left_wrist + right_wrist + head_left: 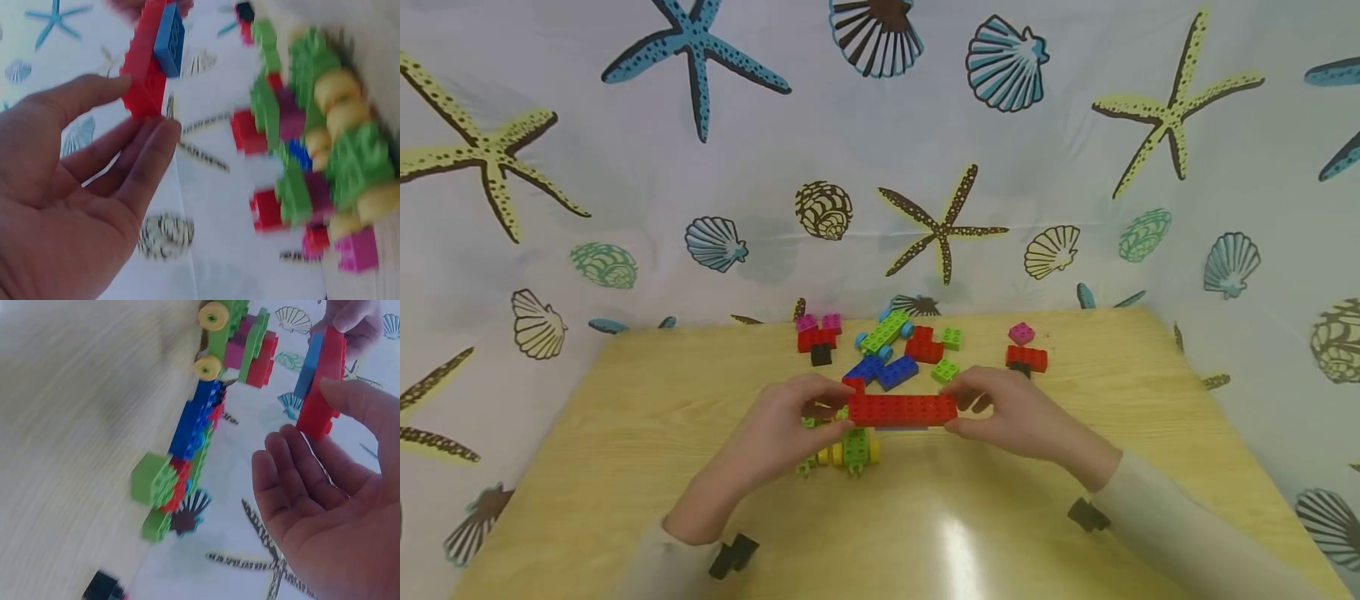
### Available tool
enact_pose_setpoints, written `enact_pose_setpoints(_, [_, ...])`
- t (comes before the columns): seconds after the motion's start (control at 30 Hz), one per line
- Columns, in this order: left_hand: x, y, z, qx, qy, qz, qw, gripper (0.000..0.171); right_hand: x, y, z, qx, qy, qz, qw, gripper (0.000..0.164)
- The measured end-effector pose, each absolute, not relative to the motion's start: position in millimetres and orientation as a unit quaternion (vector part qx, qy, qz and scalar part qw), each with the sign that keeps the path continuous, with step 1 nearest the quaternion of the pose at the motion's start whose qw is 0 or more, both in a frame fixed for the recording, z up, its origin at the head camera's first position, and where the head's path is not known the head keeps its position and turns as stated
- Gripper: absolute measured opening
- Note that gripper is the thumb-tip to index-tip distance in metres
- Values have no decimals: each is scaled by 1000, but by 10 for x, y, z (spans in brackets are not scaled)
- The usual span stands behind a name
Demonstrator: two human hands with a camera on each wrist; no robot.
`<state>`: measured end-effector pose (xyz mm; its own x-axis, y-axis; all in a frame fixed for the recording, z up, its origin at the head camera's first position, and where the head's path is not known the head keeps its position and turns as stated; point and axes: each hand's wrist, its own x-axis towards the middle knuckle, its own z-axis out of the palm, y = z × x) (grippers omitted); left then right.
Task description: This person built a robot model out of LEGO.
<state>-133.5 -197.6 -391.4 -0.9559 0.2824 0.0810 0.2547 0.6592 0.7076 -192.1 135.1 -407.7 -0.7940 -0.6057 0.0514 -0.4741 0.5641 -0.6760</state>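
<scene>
Both hands hold a long red brick piece level above the table. My left hand pinches its left end between thumb and fingers, and my right hand pinches the right end. A blue brick is attached to the underside of the red piece, near its middle. In the head view, a small red brick shows behind the piece's left end. Below the left hand stand two green toy vehicles with yellow wheels, one beside the other, partly hidden by that hand.
Behind the hands lie blue bricks, red bricks, light green bricks and a green base with blue wheels. Pink, red and black bricks stand in a left group and a right group. A seashell-patterned cloth surrounds the wooden table.
</scene>
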Motion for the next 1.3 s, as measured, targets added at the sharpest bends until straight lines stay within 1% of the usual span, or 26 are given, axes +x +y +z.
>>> enact_pose_setpoints(0.1, [-1385,-2238,-3879,152,907,392,-1,35,-1966,1112,-4025,-309,872,-369,82,39])
enact_pose_setpoints(0.3, [-1444,-2641,-3918,100,896,433,-25,41,-2087,641,-3974,-308,859,-400,87,40])
enact_pose_setpoints(0.5, [-1519,-2875,-3984,65,894,442,-28,48,-2220,331,-4011,-302,857,-405,100,42])
enact_pose_setpoints(0.7, [-1575,-2937,-4022,46,902,429,-31,47,-2297,197,-4118,-295,858,-406,110,46])
enact_pose_setpoints(0.9, [-1582,-2906,-4033,50,899,433,-28,48,-2307,173,-4223,-282,859,-409,121,45])
enact_pose_setpoints(1.07, [-1575,-2888,-4053,47,904,425,-22,48,-2304,172,-4283,-277,859,-414,118,43])
enact_pose_setpoints(1.3, [-1565,-2877,-4087,45,909,414,-17,43,-2296,146,-4345,-249,859,-427,132,44])
